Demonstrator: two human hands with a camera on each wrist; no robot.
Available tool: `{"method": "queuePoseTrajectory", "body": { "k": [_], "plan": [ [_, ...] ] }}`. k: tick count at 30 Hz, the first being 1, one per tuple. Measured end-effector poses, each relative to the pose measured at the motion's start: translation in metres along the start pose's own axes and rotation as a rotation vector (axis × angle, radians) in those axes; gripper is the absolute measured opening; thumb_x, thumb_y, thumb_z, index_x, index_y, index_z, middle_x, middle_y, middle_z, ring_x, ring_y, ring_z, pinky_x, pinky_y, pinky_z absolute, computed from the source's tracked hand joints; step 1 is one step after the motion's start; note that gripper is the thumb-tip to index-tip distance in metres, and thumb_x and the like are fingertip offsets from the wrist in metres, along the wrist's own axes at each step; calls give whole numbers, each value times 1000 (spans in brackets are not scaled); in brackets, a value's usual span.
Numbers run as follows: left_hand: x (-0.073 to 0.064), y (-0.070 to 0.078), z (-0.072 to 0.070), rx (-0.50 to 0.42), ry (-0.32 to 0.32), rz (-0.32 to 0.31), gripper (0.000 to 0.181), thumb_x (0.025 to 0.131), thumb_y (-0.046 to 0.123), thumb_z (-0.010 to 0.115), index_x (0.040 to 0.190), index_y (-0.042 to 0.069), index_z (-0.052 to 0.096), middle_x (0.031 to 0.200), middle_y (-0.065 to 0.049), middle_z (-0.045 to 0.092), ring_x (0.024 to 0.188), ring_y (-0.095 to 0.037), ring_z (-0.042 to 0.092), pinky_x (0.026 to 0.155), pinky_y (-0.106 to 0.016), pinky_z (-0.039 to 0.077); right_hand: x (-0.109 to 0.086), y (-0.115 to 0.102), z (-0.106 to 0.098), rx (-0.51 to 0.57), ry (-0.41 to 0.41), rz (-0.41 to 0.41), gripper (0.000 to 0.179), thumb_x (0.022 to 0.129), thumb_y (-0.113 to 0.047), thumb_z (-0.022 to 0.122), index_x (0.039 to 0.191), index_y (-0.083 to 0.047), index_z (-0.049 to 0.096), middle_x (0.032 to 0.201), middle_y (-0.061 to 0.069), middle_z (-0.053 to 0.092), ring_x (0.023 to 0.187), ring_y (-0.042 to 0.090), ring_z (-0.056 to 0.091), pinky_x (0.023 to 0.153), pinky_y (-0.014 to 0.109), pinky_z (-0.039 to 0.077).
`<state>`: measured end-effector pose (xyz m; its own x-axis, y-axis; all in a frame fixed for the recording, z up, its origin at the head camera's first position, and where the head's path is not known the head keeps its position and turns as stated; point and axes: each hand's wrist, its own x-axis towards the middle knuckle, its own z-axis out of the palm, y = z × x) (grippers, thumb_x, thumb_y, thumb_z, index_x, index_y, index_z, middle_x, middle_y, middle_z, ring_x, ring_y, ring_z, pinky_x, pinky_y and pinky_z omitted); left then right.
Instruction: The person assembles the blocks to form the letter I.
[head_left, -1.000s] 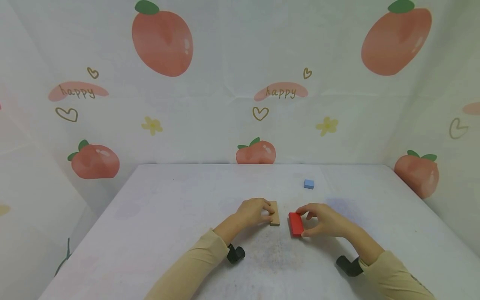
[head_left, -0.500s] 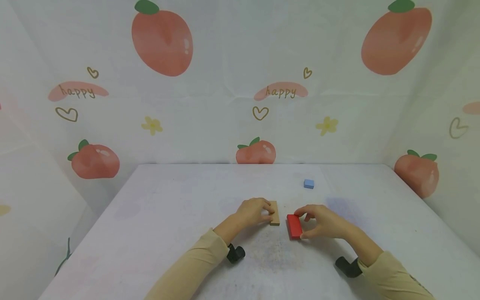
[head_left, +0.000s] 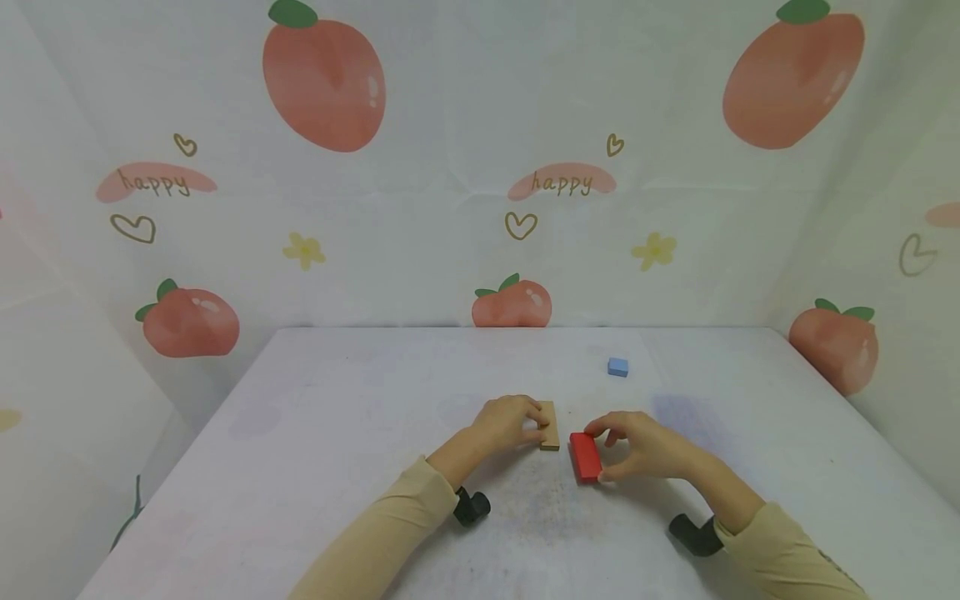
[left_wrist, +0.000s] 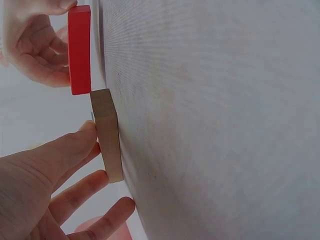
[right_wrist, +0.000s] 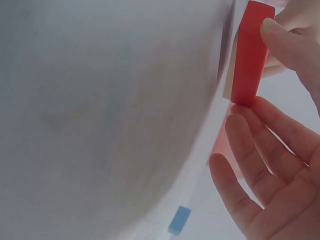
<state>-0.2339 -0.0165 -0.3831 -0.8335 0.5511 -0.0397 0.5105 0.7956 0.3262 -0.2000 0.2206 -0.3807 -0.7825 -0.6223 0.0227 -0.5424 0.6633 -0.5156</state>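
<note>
Fingers [left_wrist: 80, 194] of the left hand [head_left: 506, 423] are spread and bent, their tips and the thumb [left_wrist: 75, 142] against the wooden block [head_left: 551, 429], which lies flat on the table [head_left: 360, 400] at their right; whether they truly pinch it, I cannot tell. Just right of that block, set a little nearer and apart from it in the head view, is the red block [head_left: 586, 458], held slightly clear of the tabletop. Its short ends are pinched between thumb and fingertips of the right hand [head_left: 648, 448], whose other fingers fan out loosely. Farther back, a small blue block [head_left: 618, 367] rests on the table.

White and worn, the tabletop carries a brownish smudge [head_left: 551, 508] at the middle and a purplish patch [head_left: 686, 408] to the right. Tan sleeves [head_left: 382, 525] cover both forearms. Behind, a pale cloth [head_left: 435, 233] hangs across, printed with red fruit [head_left: 324, 83], outlined hearts [head_left: 133, 229], yellow flowers [head_left: 303, 251] and the word "happy".
</note>
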Motion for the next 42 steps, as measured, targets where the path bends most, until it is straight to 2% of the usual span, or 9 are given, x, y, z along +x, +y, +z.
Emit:
{"method": "queuePoseTrajectory", "body": {
  "k": [13,22,32,42],
  "plan": [
    [1,0,1,4,12,-1,27,84,30,69,108,20,72,121,3,65,115,-17,59,93,-34,48,0,-1,3,42,-17,7,52,71,-27,79,114,-3,62,108,6,65,85,9,58,75,25,49],
    [1,0,3,15,3,-16,28,85,30,67,111,23,70,122,5,64,118,-16,57,94,-34,47,0,-4,3,39,-26,-19,52,70,-26,80,113,-3,62,107,6,66,84,9,58,76,26,49],
    [2,-2,4,19,20,1,26,84,30,68,109,22,72,121,4,65,115,-17,59,92,-33,48,0,-4,5,47,-27,-45,51,70,-24,80,113,-4,62,106,5,66,82,6,57,74,24,48],
    [1,-2,4,16,17,-1,27,85,31,68,109,22,71,122,4,64,116,-17,58,94,-33,48,0,-8,5,54,-37,-26,50,70,-25,80,113,-5,62,106,3,66,83,6,57,74,24,47]
  ]
}}
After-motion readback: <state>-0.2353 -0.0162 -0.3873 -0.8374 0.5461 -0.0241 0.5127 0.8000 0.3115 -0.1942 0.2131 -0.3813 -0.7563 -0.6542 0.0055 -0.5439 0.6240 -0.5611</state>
